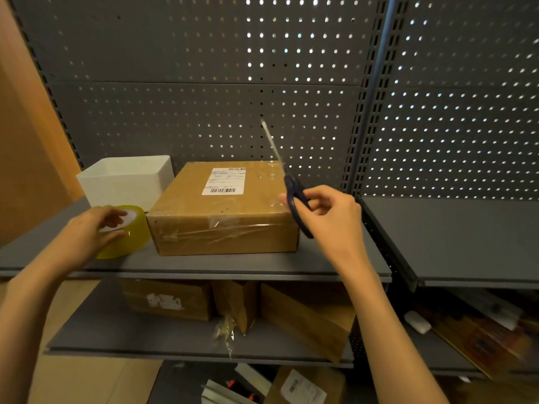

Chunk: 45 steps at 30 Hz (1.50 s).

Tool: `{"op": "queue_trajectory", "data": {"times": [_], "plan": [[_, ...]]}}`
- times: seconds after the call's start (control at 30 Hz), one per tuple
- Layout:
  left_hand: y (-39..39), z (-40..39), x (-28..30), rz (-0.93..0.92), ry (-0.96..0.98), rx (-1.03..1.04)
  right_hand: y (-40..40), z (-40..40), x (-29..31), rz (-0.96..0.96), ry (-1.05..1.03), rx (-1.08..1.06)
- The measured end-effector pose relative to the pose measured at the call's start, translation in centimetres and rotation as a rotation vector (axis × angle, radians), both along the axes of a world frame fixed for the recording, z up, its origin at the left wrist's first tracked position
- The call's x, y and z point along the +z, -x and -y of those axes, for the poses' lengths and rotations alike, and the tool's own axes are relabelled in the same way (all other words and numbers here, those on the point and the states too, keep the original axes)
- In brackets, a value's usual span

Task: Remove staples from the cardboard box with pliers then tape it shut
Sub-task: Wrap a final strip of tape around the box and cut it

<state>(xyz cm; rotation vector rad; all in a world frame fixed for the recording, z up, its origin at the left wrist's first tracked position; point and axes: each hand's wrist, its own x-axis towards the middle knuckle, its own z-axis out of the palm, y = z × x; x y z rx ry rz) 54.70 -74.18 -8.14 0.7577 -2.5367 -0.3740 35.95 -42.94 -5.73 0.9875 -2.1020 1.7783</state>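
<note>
From the head view, the cardboard box sat on the grey shelf, flaps down and clear tape stretched over its top and front, a white shipping label near its far edge. Just left of the box, my left hand rested on a yellowish tape roll, fingers curled around its top and side. Above the box's right end, my right hand gripped dark-handled scissors, blades together and angled up toward the pegboard. A white bin stood behind the roll, left of the box.
</note>
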Motion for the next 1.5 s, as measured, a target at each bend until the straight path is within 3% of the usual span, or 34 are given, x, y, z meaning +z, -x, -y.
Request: {"op": "queue_trajectory", "data": {"times": [0.23, 0.6, 0.9, 1.1, 1.3, 1.5], "plan": [[1.2, -3.3, 2.2, -0.259, 0.124, -0.091, 2.2, -2.5, -0.8, -0.056, -0.315, -0.307], [3.6, -9.1, 2.7, -0.297, 0.051, -0.125, 2.2, -2.5, -5.0, -0.052, -0.758, -0.42], [4.7, -10.9, 2.0, -0.273, 0.051, -0.183, 2.2, -1.8, -5.5, -0.141, -0.847, -0.393], [5.8, -11.9, 1.4, -0.242, 0.104, -0.276, -0.3, 0.6, -1.6, -0.361, -0.458, -0.26], [7.0, -12.3, 0.1, -0.178, 0.082, -0.347, -4.1, 7.7, -1.1, -0.521, -0.648, 0.095], [6.3, -10.8, 0.0, -0.123, 0.182, -0.361, -3.1, 9.1, -2.6, -0.573, -0.735, 0.071]]}}
